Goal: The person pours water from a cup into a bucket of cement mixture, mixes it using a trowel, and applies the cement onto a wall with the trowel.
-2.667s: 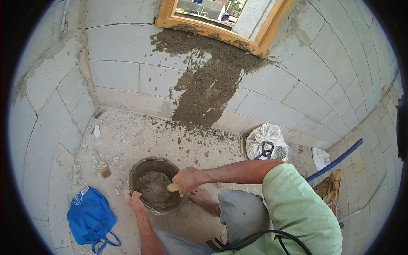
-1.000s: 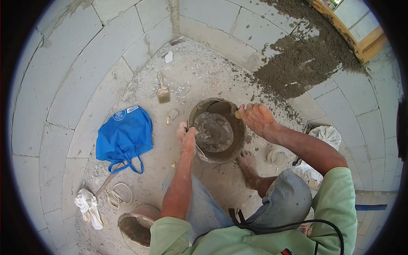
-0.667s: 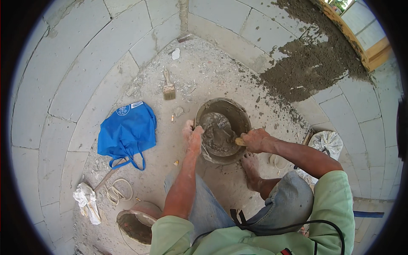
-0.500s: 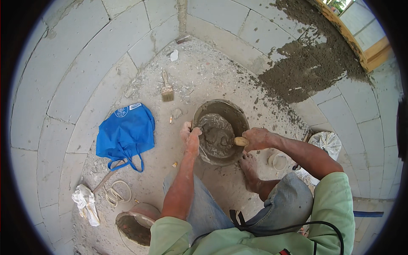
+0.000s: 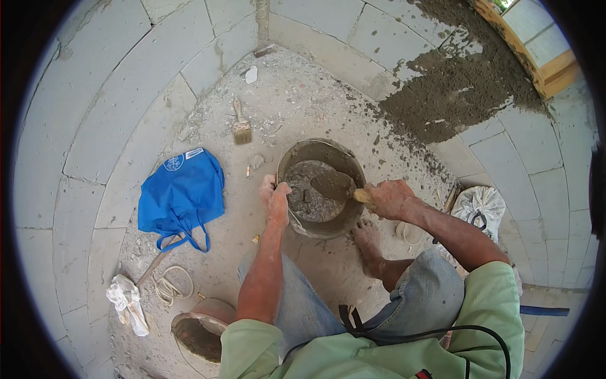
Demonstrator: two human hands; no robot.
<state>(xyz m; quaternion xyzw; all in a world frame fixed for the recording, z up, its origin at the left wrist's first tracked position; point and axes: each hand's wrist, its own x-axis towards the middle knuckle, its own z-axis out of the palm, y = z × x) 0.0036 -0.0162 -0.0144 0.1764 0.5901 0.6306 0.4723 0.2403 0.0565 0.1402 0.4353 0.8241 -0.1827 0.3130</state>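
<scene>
A bucket (image 5: 348, 158) of grey wet mortar (image 5: 309, 202) stands on the floor between my bare right foot (image 5: 368, 243) and the blue bag. My left hand (image 5: 276, 201) grips the bucket's left rim. My right hand (image 5: 386, 201) is closed round the yellowish handle of a trowel (image 5: 331, 186), whose mortar-coated blade sits inside the bucket, right of the middle. A paintbrush (image 5: 242, 123) lies on the dusty floor above and left of the bucket.
A blue bag (image 5: 180, 196), crumpled white material (image 5: 126, 303), coiled cord (image 5: 173, 284) and a second bucket (image 5: 214, 309) lie left. A small white container (image 5: 409, 232) and white sack (image 5: 476, 211) lie right. Block walls (image 5: 107, 120) meet behind; wet mortar (image 5: 454, 101) spreads below a wooden-framed window (image 5: 555, 72).
The view has turned from the window wall down toward the bucket. Since half a second ago the trowel has shifted, its blade now showing above the mortar. My left hand keeps its hold.
</scene>
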